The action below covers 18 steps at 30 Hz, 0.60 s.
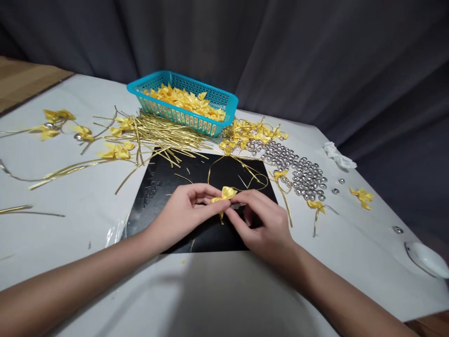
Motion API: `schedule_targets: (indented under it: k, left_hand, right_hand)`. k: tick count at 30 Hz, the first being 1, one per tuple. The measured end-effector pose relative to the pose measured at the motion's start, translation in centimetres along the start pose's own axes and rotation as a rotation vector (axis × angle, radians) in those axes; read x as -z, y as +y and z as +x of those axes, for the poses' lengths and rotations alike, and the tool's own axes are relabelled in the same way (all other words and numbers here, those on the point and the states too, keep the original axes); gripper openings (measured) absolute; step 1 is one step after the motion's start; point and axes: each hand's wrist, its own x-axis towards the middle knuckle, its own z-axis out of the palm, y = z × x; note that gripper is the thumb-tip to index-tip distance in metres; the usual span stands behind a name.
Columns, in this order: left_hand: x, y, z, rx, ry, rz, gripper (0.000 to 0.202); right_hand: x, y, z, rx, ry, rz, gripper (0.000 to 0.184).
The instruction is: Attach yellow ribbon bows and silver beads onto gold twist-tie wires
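Note:
Between my two hands is a small yellow satin ribbon flower (229,192), held above a black board (217,175). My left hand (189,206) pinches it from the left between thumb and fingers. From the right, my right hand (261,217) has its thumb and index fingertips together at the flower's edge; anything smaller inside that pinch is hidden. A short yellow end hangs below the flower. Behind the hands, a thin gold cord (209,173) curves over the board, and a needle-like sliver (242,181) lies near it.
A blue basket (231,105) of yellow ribbon pieces (185,102) stands at the back. In front lies a heap of gold cords (168,133). Silver beads (308,178) spread to the right, near tied flowers (252,131). More flowers (117,150) lie left; a white device (426,257) sits far right.

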Motion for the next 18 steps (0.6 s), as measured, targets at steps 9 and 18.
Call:
schedule_targets:
  k: [9,18]
  left_hand:
    - [0.0,0.0,-0.2,0.030,-0.119,0.152,0.020]
    - [-0.1,0.4,-0.3,-0.017,-0.168,0.272,0.017]
  right_hand:
    - [1.1,0.0,1.4,-0.845,-0.245,1.006,0.033]
    - [1.6,-0.2,1.9,-0.848,-0.213,1.269,0.012]
